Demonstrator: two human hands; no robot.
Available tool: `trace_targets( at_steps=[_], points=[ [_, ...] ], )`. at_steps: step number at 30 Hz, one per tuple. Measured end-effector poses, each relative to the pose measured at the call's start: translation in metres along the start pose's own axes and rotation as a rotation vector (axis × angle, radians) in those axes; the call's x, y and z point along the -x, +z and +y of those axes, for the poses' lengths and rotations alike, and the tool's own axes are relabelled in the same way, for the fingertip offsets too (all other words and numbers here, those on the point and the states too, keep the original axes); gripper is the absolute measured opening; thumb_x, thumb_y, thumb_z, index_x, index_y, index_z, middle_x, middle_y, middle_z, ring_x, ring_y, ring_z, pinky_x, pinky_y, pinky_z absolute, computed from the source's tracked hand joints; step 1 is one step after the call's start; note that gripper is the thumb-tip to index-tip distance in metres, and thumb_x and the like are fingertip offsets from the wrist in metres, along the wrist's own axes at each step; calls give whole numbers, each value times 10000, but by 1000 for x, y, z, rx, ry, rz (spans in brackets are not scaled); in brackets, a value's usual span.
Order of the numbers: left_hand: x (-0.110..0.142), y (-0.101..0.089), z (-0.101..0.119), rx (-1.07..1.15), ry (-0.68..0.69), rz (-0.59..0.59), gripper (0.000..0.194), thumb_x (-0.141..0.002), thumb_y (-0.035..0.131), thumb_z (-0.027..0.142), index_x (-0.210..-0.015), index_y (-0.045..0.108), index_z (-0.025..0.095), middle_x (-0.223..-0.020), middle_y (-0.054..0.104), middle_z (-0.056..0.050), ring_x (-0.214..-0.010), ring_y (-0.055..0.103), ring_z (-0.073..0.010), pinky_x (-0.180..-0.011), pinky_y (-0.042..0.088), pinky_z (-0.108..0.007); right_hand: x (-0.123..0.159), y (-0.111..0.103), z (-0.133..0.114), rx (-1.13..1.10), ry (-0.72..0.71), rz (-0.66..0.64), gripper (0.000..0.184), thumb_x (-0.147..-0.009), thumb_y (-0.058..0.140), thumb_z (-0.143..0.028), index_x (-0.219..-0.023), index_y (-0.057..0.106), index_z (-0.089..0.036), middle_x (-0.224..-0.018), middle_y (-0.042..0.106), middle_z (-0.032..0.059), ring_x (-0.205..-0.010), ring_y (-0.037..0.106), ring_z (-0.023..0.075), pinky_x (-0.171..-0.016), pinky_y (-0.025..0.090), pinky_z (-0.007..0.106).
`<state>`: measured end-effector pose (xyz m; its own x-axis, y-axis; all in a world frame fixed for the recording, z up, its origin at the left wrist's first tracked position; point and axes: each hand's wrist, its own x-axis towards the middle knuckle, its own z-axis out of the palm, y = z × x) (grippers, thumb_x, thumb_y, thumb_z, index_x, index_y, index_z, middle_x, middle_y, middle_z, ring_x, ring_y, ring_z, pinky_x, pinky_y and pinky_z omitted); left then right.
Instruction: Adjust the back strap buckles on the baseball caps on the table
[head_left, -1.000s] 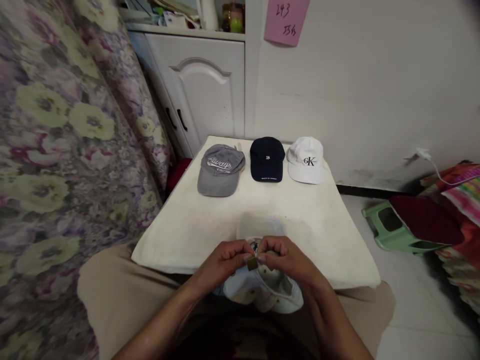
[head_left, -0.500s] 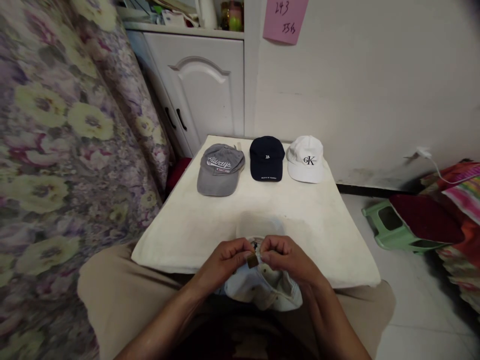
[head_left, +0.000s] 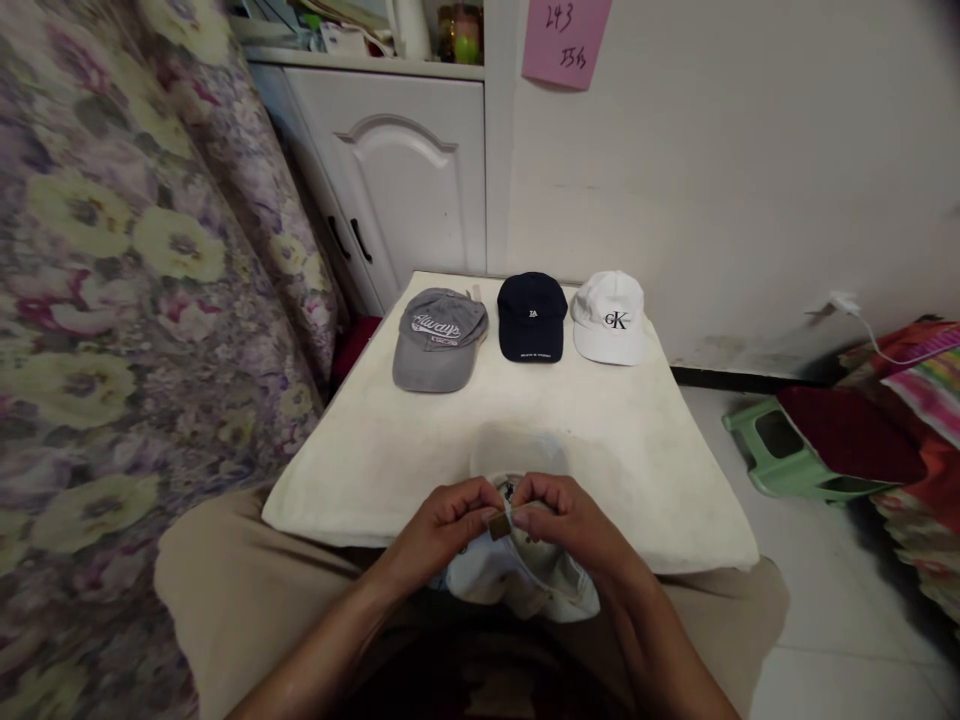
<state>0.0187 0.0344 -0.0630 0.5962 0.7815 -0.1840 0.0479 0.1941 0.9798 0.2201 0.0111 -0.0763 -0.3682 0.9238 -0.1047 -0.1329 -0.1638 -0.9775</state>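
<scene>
Left fingers and right fingers pinch the pale cap near its brown tab, brim and long axis pointing forward.

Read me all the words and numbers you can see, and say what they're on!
"243": the pink paper on the wall; the handwriting below it is unclear.
"Always": the gray cap; the small patch under it is too blurry.
"GK": the white cap, with tinier letters too small to read.
The dark cap: tiny letters, maybe "LA" or "IA"; brim words too small.
The pale cap in the hands: nothing I can read.
</scene>
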Motion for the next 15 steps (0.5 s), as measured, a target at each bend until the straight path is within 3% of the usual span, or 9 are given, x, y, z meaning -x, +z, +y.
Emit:
trace_targets(
  at_steps=[6,15],
  points=[
    [-3,2,-3,7,45,20,163,-873,633,306,-807,628,157,-726,576,26,-683,468,-113,-633,349,-221,-1,-4,-1,-36,16,-68,188,-798,715,-321,-752,617,-168,-657,504,-39,-586,403,92,-543,292,219],
    [-3,3,0,38,-13,-9,180,-869,642,317,-790,627,156,-708,559,29,-643,443,-104,-586,328,-214,-2,-6,2,-40,26,-68,213,-788,722,-360,-764,628,-170,-671,528,-31,-584,417,97,-550,306,225]
  ],
)
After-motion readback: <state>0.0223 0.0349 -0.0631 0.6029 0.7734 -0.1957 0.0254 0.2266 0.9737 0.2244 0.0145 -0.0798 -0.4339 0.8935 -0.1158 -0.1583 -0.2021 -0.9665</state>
